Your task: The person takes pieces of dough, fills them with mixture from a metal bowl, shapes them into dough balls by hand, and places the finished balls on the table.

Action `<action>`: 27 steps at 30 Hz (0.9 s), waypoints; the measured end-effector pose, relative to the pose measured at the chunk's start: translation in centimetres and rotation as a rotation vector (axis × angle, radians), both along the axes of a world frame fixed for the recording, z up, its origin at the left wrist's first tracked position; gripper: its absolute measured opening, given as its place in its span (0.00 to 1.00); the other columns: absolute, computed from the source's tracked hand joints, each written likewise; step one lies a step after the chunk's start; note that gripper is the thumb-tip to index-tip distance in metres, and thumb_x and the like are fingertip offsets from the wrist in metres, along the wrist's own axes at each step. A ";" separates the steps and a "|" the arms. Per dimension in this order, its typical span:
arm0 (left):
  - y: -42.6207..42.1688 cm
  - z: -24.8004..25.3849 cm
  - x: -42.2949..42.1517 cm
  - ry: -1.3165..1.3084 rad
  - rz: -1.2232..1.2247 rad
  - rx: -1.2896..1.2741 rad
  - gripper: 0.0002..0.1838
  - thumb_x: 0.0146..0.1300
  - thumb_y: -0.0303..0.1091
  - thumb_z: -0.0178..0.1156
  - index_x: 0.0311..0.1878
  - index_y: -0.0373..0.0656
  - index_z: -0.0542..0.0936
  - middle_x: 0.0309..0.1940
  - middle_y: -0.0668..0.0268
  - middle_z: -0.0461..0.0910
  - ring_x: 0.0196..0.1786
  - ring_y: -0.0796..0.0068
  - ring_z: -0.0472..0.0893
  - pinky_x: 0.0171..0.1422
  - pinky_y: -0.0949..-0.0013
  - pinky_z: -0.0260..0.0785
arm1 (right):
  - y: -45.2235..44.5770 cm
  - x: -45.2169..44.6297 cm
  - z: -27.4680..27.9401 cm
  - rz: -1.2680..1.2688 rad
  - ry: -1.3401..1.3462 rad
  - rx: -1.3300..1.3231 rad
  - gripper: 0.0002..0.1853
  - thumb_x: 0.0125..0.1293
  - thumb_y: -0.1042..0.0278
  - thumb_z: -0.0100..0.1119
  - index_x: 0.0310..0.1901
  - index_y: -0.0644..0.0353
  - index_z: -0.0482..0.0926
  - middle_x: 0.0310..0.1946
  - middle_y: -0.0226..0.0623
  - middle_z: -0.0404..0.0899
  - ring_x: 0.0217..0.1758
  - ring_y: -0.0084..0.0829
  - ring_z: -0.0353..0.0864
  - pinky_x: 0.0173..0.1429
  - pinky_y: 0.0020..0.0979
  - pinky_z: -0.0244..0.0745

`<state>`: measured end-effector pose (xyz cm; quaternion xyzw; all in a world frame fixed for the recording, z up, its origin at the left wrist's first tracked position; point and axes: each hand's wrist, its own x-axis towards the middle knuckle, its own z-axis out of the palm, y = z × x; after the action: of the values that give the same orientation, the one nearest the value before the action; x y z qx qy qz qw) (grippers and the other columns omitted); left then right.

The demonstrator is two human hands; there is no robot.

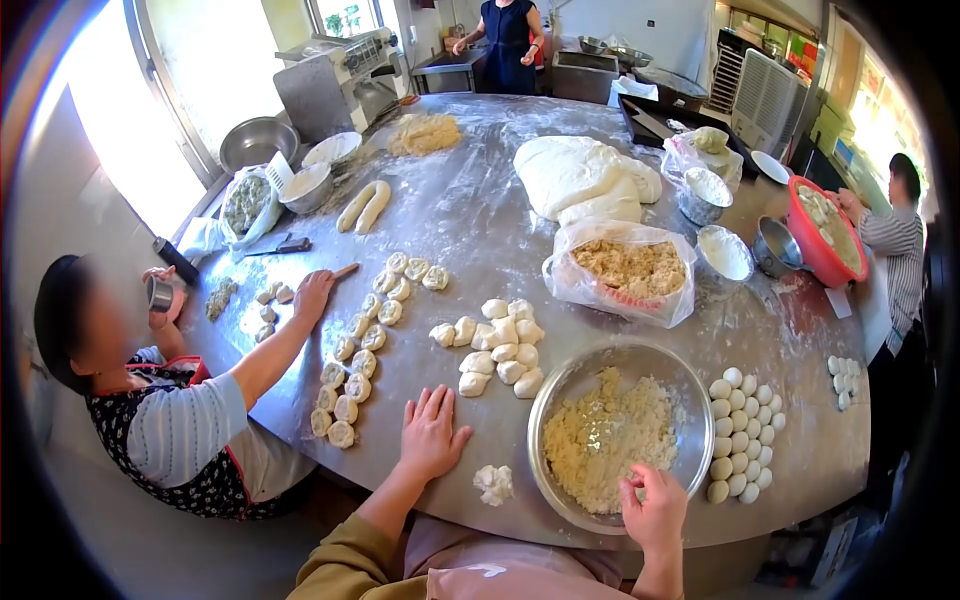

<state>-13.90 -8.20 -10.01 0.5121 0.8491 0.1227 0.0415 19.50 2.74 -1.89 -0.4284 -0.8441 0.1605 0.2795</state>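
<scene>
My left hand [433,436] lies flat on the metal table, its fingers stretched out and holding nothing. A small rough lump of white dough [493,484] sits to its right. My right hand [655,508] is over the near right part of a wide steel bowl [700,400], fingers curled in a pinch; what they hold, if anything, is hidden. Pale yellow crumbly mixture [610,440] covers the bowl's bottom. Beyond my left hand is a cluster of white dough pieces [502,345]. Rows of rolled dough pieces [358,387] run along its left.
Round white dough balls [740,435] stand right of the bowl. Behind are a bag of brown filling [628,268], a large dough mass [580,180] and a red basin [825,232]. A co-worker [170,420] at left reaches in, hand [313,297] on a wooden stick [345,271].
</scene>
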 end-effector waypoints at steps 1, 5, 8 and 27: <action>0.3 0.2 -0.1 0.008 0.011 -0.009 0.40 0.64 0.55 0.58 0.73 0.41 0.64 0.74 0.57 0.61 0.77 0.52 0.57 0.79 0.46 0.43 | -0.1 0.0 0.0 -0.002 0.004 -0.008 0.13 0.55 0.66 0.71 0.41 0.56 0.79 0.26 0.31 0.81 0.30 0.40 0.80 0.33 0.38 0.72; 1.3 0.6 -0.5 0.007 0.038 -0.011 0.42 0.64 0.58 0.57 0.73 0.40 0.62 0.74 0.57 0.60 0.78 0.53 0.56 0.80 0.46 0.41 | 0.0 -0.2 0.3 -0.015 0.016 -0.014 0.13 0.55 0.68 0.71 0.40 0.57 0.80 0.27 0.33 0.82 0.30 0.39 0.81 0.33 0.37 0.73; 0.6 0.2 -0.2 -0.005 0.020 -0.006 0.44 0.63 0.59 0.58 0.72 0.34 0.62 0.74 0.53 0.59 0.77 0.53 0.56 0.80 0.51 0.43 | -0.1 -0.1 0.5 -0.017 0.011 -0.016 0.12 0.55 0.68 0.70 0.40 0.58 0.80 0.27 0.35 0.82 0.31 0.40 0.81 0.33 0.37 0.74; -1.7 11.3 5.8 -1.978 0.151 0.513 0.21 0.62 0.29 0.63 0.57 0.32 0.73 0.39 0.57 0.80 0.37 0.67 0.82 0.44 0.66 0.77 | 8.6 -1.0 1.1 0.014 -0.397 -0.141 0.24 0.67 0.62 0.59 0.60 0.69 0.70 0.61 0.54 0.72 0.61 0.50 0.75 0.62 0.42 0.73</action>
<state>-8.12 -9.88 1.26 0.1200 0.4129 0.6704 0.6047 18.53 11.32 -0.80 -0.4643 -0.8723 0.1338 0.0758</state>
